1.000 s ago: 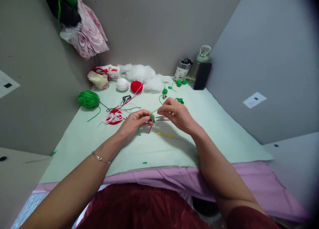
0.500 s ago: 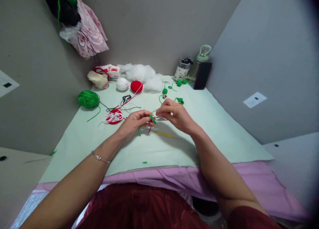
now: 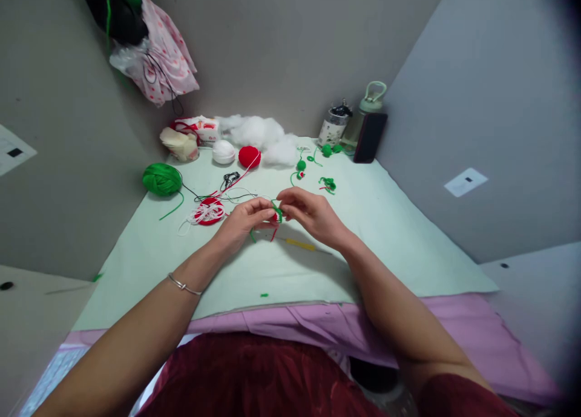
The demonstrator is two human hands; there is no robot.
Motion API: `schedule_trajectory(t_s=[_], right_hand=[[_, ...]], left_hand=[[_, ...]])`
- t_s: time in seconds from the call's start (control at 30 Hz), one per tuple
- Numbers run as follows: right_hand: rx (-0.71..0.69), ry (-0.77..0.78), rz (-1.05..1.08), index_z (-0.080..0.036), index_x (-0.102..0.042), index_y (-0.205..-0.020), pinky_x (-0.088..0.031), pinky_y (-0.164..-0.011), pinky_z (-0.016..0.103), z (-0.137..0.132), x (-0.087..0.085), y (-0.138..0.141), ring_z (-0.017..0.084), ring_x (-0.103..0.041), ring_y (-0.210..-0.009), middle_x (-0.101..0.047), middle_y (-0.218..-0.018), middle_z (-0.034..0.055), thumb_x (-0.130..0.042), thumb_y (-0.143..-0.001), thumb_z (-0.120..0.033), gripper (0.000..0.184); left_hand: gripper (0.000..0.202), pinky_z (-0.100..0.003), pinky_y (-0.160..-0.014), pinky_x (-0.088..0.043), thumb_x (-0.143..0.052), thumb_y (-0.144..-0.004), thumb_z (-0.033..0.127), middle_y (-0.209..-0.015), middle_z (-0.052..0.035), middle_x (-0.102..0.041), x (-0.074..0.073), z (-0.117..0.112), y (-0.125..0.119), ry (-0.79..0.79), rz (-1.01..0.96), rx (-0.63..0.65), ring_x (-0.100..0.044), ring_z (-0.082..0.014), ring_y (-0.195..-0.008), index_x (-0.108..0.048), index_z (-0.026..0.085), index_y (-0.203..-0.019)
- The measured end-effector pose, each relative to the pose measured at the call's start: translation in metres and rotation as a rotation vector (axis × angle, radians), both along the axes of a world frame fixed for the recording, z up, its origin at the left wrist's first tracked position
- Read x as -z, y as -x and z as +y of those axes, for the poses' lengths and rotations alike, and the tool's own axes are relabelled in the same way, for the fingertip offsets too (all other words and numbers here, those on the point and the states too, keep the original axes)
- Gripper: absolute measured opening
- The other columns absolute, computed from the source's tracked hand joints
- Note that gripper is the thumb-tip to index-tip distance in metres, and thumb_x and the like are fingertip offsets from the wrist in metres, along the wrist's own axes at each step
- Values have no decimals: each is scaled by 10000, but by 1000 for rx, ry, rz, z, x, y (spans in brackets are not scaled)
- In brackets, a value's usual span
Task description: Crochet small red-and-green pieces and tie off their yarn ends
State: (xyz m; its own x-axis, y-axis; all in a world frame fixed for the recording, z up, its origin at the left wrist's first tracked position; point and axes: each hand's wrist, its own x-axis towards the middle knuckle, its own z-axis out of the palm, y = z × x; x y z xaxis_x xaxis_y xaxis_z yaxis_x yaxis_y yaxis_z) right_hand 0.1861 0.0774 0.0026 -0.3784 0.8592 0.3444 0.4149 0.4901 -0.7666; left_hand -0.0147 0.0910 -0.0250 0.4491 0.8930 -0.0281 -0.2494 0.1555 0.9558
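My left hand (image 3: 242, 220) and my right hand (image 3: 308, 213) meet over the middle of the pale green table cover (image 3: 385, 223). Both pinch a small green and red crochet piece (image 3: 276, 214) between their fingertips. Short green and red yarn tails hang from it. A yellow-handled crochet hook (image 3: 300, 244) lies on the cover just under my right hand. A thin bracelet sits on my left wrist.
A green yarn ball (image 3: 161, 179) lies at the left, a red disc with white yarn (image 3: 209, 212) near my left hand. Red yarn ball (image 3: 249, 157), white ball (image 3: 224, 152), stuffing (image 3: 263, 132), a cup (image 3: 333, 126) and bottle (image 3: 363, 117) stand at the back. Bags (image 3: 149, 48) hang on the wall.
My right hand has moved left and closed in on the crochet piece, so both hands' fingertips now touch at it. The left hand barely shifted.
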Motion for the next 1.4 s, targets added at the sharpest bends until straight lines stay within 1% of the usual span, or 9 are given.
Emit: schedule_trajectory(t_s=[0.13,0.33,0.4,0.47,0.6,0.8,1.03,1.23,1.4], right_hand=[[-11,-97,-123,-240,-568,-1217,-460,-713,259,-5,0,4,122,-611,-724,-709,-908,8,-477,-1014,-275,225],[33,-334,-340,-218,-673,-965,-416,-657,253,-5,4,7,127,-605,-737,-723,-980,48,-512,-999,-244,166],[44,-356,-198,-213,-669,-951,-440,-640,261,-8,-1,9,122,-610,-724,-705,-1084,79,-533,-992,-286,160],[9,-223,57,-212,-631,-947,-475,-605,259,-13,-8,11,109,-621,-673,-693,-1105,88,-542,-990,-359,177],[-110,223,436,-240,-511,-972,-559,-613,277,-14,-21,8,140,-677,-629,-661,-742,-13,-547,-975,-494,257],[245,-30,703,-263,-493,-926,-577,-838,339,2,-28,-11,164,-712,-800,-425,-583,-80,-610,-929,-537,298],[113,-46,307,-206,-686,-848,-461,-610,278,5,-21,-19,144,-585,-712,-628,-789,17,-708,-889,-393,192],[63,-237,-150,-228,-737,-865,-422,-676,286,4,-12,-16,146,-553,-771,-577,-838,21,-646,-930,-201,116],[66,-301,-280,-224,-728,-873,-411,-691,278,4,-11,-17,140,-542,-771,-568,-856,20,-615,-939,-162,144]], left_hand=[[241,-343,-847,-561,-805,-764,341,-807,-1,-664,5,2,0,-4,6,-13,-642,-145,-792,-670,161,-853],[247,-339,-828,-554,-792,-754,346,-850,-18,-663,9,2,-2,-22,122,19,-639,-154,-808,-669,157,-853],[235,-336,-810,-555,-776,-760,340,-839,-24,-664,9,2,-2,-35,152,19,-639,-157,-793,-671,155,-859],[226,-330,-778,-556,-770,-755,332,-810,-23,-665,9,1,-3,-43,165,13,-638,-154,-758,-665,154,-847],[230,-295,-667,-543,-770,-746,328,-769,-16,-681,8,1,-3,-33,194,34,-625,-129,-631,-652,154,-839],[234,-275,-587,-548,-789,-758,328,-681,4,-663,7,3,0,-23,159,56,-616,-120,-551,-672,159,-872],[272,-306,-750,-598,-806,-777,343,-826,-29,-715,8,4,1,-1,66,50,-682,-147,-741,-726,165,-966],[247,-305,-758,-600,-799,-778,345,-834,-26,-713,5,3,1,-26,69,17,-667,-140,-734,-750,171,-946],[212,-306,-767,-593,-780,-796,336,-815,-22,-707,4,3,1,-42,69,18,-660,-138,-728,-759,183,-941]])
